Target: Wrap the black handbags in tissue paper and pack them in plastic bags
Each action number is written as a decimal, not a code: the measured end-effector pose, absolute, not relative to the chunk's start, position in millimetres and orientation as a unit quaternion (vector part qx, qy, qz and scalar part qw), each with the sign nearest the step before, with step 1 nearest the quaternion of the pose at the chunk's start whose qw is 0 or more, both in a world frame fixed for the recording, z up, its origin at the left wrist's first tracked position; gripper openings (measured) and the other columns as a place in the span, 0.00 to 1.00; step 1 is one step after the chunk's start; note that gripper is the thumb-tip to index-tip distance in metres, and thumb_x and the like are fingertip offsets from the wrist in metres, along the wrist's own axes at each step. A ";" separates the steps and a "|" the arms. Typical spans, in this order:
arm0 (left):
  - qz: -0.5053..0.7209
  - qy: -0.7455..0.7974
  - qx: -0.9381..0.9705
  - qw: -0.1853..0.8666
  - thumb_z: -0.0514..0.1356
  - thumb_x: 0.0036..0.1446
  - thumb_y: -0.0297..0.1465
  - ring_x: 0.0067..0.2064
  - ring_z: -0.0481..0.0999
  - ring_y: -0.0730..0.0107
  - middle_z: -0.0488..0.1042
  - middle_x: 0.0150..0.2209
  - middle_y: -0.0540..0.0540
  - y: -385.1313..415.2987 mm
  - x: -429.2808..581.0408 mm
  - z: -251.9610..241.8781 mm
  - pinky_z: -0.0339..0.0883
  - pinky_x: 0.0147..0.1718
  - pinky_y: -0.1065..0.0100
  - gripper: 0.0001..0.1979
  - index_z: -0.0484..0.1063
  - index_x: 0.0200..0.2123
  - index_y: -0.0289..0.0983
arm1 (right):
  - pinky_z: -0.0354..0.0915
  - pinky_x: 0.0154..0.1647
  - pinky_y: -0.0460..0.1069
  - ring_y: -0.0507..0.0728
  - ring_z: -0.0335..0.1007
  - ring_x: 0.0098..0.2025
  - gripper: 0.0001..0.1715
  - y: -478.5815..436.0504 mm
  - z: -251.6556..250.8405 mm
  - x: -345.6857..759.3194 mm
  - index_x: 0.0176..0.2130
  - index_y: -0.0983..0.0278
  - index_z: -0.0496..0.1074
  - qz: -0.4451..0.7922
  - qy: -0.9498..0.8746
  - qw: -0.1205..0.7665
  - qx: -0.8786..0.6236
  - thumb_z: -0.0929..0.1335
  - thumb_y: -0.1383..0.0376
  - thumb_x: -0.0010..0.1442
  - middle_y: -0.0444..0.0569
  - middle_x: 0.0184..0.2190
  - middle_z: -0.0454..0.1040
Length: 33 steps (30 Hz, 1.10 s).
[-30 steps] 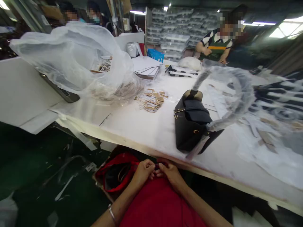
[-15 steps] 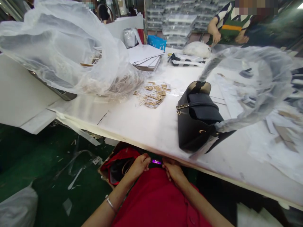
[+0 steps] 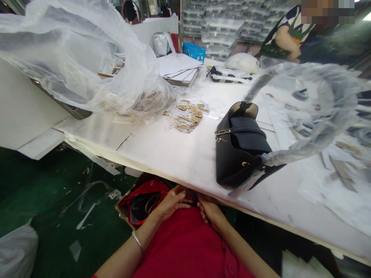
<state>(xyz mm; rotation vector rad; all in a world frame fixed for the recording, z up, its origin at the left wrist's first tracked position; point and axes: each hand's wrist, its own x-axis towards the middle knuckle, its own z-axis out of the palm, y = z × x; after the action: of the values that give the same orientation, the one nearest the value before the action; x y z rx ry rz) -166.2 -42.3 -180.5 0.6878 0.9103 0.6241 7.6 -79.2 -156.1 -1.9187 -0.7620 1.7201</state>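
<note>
**Left hand** (image 3: 171,201): lies on the red garment (image 3: 188,243) at the lap, fingers stretched toward 3 o'clock and loosely together. Whether it pinches anything cannot be told. A thin bracelet (image 3: 136,241) is on the wrist.

**Right hand** (image 3: 210,210): just beside the left, at its 3 o'clock, knuckles up, fingertips tucked under the table (image 3: 179,154) edge and hidden. Its grip cannot be told.

**Between the hands**: a small dark patch at 12 o'clock, shadowed by the table edge, too unclear to name.

**Red garment**: touches both hands from below and runs to 6 o'clock, cut off by the frame's lower border.

**Red-rimmed bag** (image 3: 139,193): at 9 o'clock of the left hand, under the table, partly hidden by the edge, with a dark inside and looped straps.

**Black handbag** (image 3: 240,150): on the tabletop at 1 o'clock of the hands, apart from them, flap shut, gold fittings. Its strap (image 3: 319,116), wrapped in clear film, arches toward 3 o'clock and is blurred.

**Tan tags** (image 3: 188,116): a loose heap at 12 o'clock, small, print unreadable.

**Clear plastic sack** (image 3: 81,65): at 10 o'clock, crumpled, veiling what lies beneath.

**Co-worker** (image 3: 284,38): far side at 1 o'clock, partly cut off.
</note>
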 end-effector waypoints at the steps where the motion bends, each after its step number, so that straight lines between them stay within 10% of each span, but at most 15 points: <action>1: 0.291 0.415 0.311 0.804 0.71 0.44 0.44 0.39 0.78 0.62 0.75 0.44 0.39 -43.9 -166.0 -179.6 0.74 0.37 0.63 0.30 0.69 0.47 0.35 | 0.46 0.13 0.44 0.47 0.50 0.12 0.34 -78.8 -156.6 7.3 0.24 0.61 0.61 0.617 -0.281 0.218 -0.702 0.58 0.35 0.57 0.36 0.12 0.55; 12: 0.292 0.463 0.320 0.773 0.66 0.41 0.28 0.26 0.74 0.73 0.77 0.29 0.47 -48.8 -151.5 -194.1 0.71 0.30 0.70 0.15 0.74 0.36 0.32 | 0.53 0.17 0.45 0.52 0.61 0.14 0.24 -80.6 -161.4 7.6 0.52 0.63 0.71 0.529 -0.405 0.117 -0.736 0.68 0.57 0.58 0.37 0.11 0.64; 20: 0.263 0.499 0.375 0.735 0.63 0.48 0.45 0.18 0.70 0.73 0.73 0.21 0.50 -48.2 -144.3 -203.6 0.65 0.19 0.72 0.21 0.72 0.36 0.32 | 0.64 0.32 0.45 0.51 0.70 0.23 0.21 -80.7 -150.6 11.9 0.49 0.58 0.76 0.505 -0.469 0.118 -0.715 0.69 0.60 0.55 0.44 0.30 0.78; 33: 0.218 0.539 0.444 0.681 0.54 0.51 0.60 0.13 0.55 0.77 0.59 0.12 0.56 -43.1 -144.4 -210.6 0.47 0.15 0.71 0.31 0.69 0.25 0.35 | 0.57 0.23 0.44 0.50 0.64 0.17 0.18 -73.5 -154.4 11.7 0.27 0.62 0.72 0.520 -0.481 0.126 -0.695 0.62 0.57 0.62 0.40 0.15 0.66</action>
<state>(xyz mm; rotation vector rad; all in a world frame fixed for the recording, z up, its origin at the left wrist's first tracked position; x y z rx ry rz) -144.4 -43.1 -210.6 0.9972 1.2105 0.4891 11.7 -73.5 -154.4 -2.0233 -1.4001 1.5149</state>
